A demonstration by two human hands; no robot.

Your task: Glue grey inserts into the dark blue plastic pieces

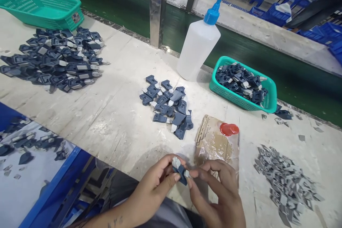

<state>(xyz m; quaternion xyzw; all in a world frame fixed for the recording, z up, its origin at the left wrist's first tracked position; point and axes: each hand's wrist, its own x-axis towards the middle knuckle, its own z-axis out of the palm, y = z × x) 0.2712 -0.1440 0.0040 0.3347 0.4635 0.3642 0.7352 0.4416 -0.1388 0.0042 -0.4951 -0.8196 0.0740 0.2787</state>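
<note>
The dark blue part is mostly covered by the fingers of the left hand and right hand; its shape cannot be told. The large green basket is cut off at the left edge. The grey pieces are too small to identify.

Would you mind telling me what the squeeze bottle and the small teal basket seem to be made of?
Squeeze bottle: apparently soft, translucent, matte white plastic with a glossy blue nozzle cap. Small teal basket: seemingly moulded plastic, given its uniform colour and perforated mesh walls.
</note>
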